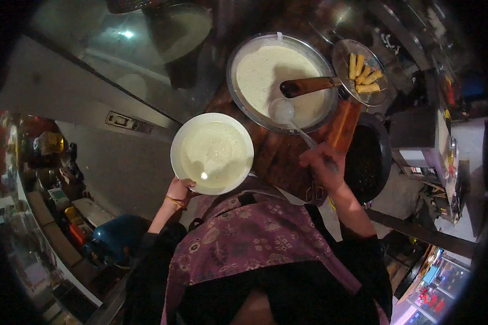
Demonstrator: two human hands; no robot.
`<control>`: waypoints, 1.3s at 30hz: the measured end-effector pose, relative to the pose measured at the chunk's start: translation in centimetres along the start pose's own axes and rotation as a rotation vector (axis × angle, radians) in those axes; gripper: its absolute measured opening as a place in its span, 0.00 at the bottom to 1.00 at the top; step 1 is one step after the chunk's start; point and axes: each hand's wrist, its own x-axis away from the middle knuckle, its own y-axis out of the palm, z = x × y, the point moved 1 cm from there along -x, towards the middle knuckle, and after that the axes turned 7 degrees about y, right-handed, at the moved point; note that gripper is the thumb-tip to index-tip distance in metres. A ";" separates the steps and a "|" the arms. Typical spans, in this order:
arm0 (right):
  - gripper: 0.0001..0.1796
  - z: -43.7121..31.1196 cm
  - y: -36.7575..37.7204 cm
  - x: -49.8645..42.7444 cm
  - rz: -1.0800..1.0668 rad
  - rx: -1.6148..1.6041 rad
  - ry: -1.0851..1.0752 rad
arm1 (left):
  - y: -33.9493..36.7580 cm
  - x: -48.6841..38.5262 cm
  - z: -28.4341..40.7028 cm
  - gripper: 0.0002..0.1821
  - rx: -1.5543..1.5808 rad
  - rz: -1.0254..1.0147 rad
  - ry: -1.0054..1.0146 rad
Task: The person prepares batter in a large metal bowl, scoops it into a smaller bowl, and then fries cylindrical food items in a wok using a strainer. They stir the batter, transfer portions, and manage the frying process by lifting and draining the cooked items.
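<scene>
My left hand (179, 191) grips the rim of a white bowl (247, 162), which holds a pale yellow liquid. Its thumb lies over the edge. Closed around the handle of a ladle (300, 132) is my right hand (327, 164). The bowl of that ladle rests in or just above a creamy pale batter (268, 67), inside a wide metal basin (232, 87). A wooden handle (307, 86) with a dark end reaches over the batter from the right; it appears to belong to a strainer (341, 61) that carries several fried rolls (364, 74).
Under the basin is a dark wooden board (268, 150), with scissors (314, 191) near its front edge. A dark wok (368, 158) stands to the right. On the left is a gas cooker switch plate (128, 121); farther down stands a blue container (120, 235).
</scene>
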 end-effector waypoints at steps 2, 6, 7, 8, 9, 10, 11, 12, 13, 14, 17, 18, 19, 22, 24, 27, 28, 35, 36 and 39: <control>0.22 -0.4 -0.2 -0.9 0.207 -0.234 0.310 | -0.3 0.2 -0.7 0.25 -0.049 0.001 -0.014; 0.27 -1.3 -2.0 -3.8 0.297 -0.236 0.593 | -0.2 -0.1 0.1 0.26 0.357 0.142 -0.218; 0.27 -1.4 -2.7 -4.5 0.275 -0.168 0.617 | 0.3 -0.1 1.8 0.26 0.604 0.227 -0.361; 0.27 -1.6 -3.2 -5.0 0.253 -0.100 0.642 | 0.8 -0.1 3.4 0.24 0.605 0.223 -0.362; 0.28 -2.1 -3.7 -5.5 0.227 -0.030 0.665 | 0.4 -0.2 2.6 0.24 0.530 0.182 -0.339; 0.29 -2.8 -4.3 -6.0 0.216 0.000 0.661 | -0.3 -0.1 1.3 0.23 0.456 0.149 -0.316; 0.30 -3.7 -4.9 -6.4 0.206 0.029 0.658 | -0.7 -0.1 0.4 0.22 0.382 0.115 -0.292; 0.31 -4.5 -5.5 -6.7 0.198 0.061 0.657 | 0.4 -0.1 3.4 0.21 0.545 0.197 -0.358; 0.31 -5.1 -6.3 -7.0 0.188 0.121 0.678 | 0.5 -0.3 3.6 0.20 0.546 0.215 -0.354; 0.31 -5.9 -7.1 -7.3 0.173 0.181 0.697 | 0.6 -0.2 3.7 0.18 0.549 0.237 -0.349; 0.27 -6.8 -8.7 -6.8 0.151 0.284 0.720 | 0.0 -0.7 2.9 0.15 0.537 0.176 -0.319; 0.26 -6.7 -9.0 -6.6 0.111 0.317 0.693 | -0.2 -0.7 2.9 0.14 0.536 0.148 -0.305; 0.25 -6.7 -9.4 -6.3 0.071 0.349 0.665 | -0.1 -0.6 3.1 0.15 0.531 0.171 -0.290; 0.18 -7.0 -10.5 -3.8 0.019 0.395 0.614 | 0.4 -0.6 3.6 0.18 0.537 0.206 -0.271; 0.15 -7.5 -10.4 -2.0 0.091 0.220 0.534 | 0.1 -0.8 3.6 0.18 0.557 0.168 -0.290; 0.16 -7.1 -9.3 0.5 0.147 0.129 0.435 | 0.3 -1.0 4.3 0.17 0.553 0.196 -0.287; 0.17 -6.2 -8.7 1.2 0.159 0.042 0.412 | 0.4 -0.9 4.4 0.17 0.570 0.204 -0.303; 0.21 -2.5 -3.9 1.6 0.202 -0.287 0.438 | 0.4 -1.1 5.7 0.21 0.589 0.271 -0.354; 0.21 -2.4 -3.2 1.3 0.230 -0.313 0.427 | 0.2 -1.3 5.8 0.22 0.595 0.253 -0.359; 0.20 -1.6 -2.3 -0.5 0.240 -0.376 0.448 | -0.6 -1.7 6.4 0.24 0.604 0.210 -0.367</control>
